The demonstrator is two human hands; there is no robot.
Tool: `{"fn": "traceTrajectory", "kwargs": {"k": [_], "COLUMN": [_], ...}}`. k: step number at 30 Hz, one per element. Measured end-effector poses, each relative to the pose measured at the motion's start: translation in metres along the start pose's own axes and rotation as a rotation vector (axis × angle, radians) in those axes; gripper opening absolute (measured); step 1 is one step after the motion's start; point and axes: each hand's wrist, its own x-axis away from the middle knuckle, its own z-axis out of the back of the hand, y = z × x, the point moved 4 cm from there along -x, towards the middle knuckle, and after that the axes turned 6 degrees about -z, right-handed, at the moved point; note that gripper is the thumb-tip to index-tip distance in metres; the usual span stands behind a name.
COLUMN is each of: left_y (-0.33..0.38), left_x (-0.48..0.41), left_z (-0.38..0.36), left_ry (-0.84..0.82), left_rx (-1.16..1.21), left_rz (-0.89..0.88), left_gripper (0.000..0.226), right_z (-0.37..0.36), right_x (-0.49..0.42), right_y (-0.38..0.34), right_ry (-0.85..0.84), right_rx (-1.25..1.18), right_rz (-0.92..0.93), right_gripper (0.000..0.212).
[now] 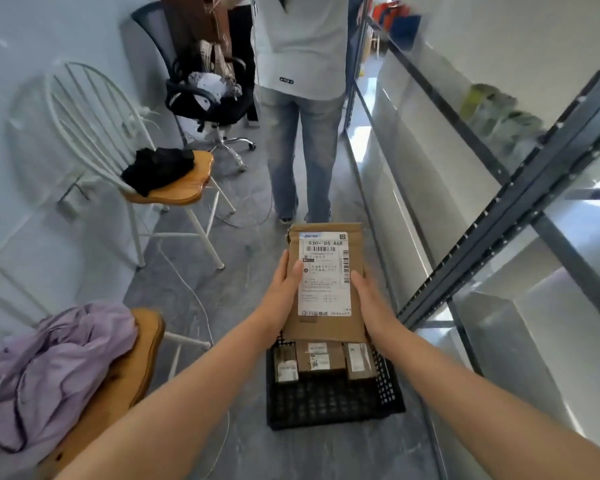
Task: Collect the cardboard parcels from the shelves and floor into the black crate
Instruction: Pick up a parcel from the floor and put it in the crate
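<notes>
I clasp the flat parcel (326, 282) between my left hand (284, 289) and right hand (369, 301), ready to lower it into the black crate (329, 400) just below, beside 3 small parcels (321, 362).

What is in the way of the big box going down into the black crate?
Nothing visible blocks it. Both hands, left hand and right hand, hold the cardboard parcel above the black crate. Three small parcels fill the far end, but the near part looks free.
</notes>
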Motion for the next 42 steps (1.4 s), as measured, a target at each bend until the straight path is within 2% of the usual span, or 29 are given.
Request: {"fn": "traceTrajectory", "kwargs": {"k": [8, 13, 16, 20, 27, 29, 33, 36, 40, 42], "left_y": [-0.213, -0.366, -0.446, -0.524, -0.602, -0.613, -0.624, -0.629, -0.635, -0.636], "left_x": [-0.076, -0.112, -0.132, -0.162, -0.162, -0.16, -0.163, -0.164, -0.162, -0.16], "left_z": [0.014, 0.021, 0.025, 0.029, 0.036, 0.04, 0.042, 0.042, 0.041, 0.041], "left_ry": [0.023, 0.04, 0.012, -0.029, -0.085, -0.071, -0.083, -0.051, -0.036, -0.028], "left_rx": [-0.003, -0.085, -0.079, -0.142, -0.159, -0.146, -0.114, -0.119, -0.093, -0.097], "left_rz": [0.184, 0.246, 0.34, 0.391, 0.575, 0.622, 0.723, 0.707, 0.629, 0.591], "left_gripper": [0.062, 0.057, 0.061, 0.057, 0.065, 0.064, 0.06, 0.058, 0.056, 0.057], "right_z": [0.016, 0.032, 0.043, 0.052, 0.058, 0.056, 0.048, 0.048, 0.048, 0.05], "right_x": [-0.116, -0.188, -0.222, -0.262, -0.282, -0.286, -0.292, -0.298, -0.294, -0.292], "right_y": [0.203, 0.357, 0.438, 0.516, 0.607, 0.617, 0.62, 0.632, 0.638, 0.639], "right_ry": [-0.028, -0.009, -0.065, -0.137, -0.21, -0.224, -0.354, -0.315, -0.323, -0.325], "right_rx": [-0.019, 0.077, 0.119, 0.15, 0.125, 0.151, 0.215, 0.197, 0.156, 0.127], "right_rz": [-0.198, -0.259, -0.345, -0.386, -0.534, -0.571, -0.65, -0.64, -0.608, -0.602], "right_gripper": [0.038, 0.062, 0.072, 0.074, 0.079, 0.081, 0.082, 0.086, 0.078, 0.081]}}
